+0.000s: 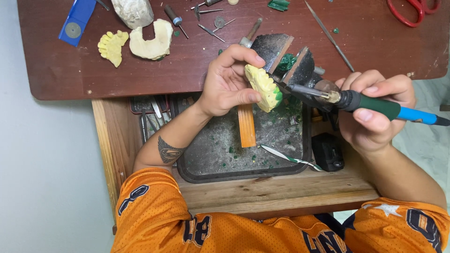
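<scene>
Head view, left hand (225, 84) grip holding yellow dental cast (263, 86), green-edged, right hand (375, 112) gripping heated tool (375, 104).

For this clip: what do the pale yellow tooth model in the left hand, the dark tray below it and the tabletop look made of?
Pale yellow tooth model, held in the left hand: probably plaster or dental stone, matte and chalky, with green patches that look like wax. Dark tray: likely metal, dull, scuffed, dusty, with a rolled rim. Reddish-brown tabletop: seemingly varnished wood or laminate, smooth with scratches.
</scene>
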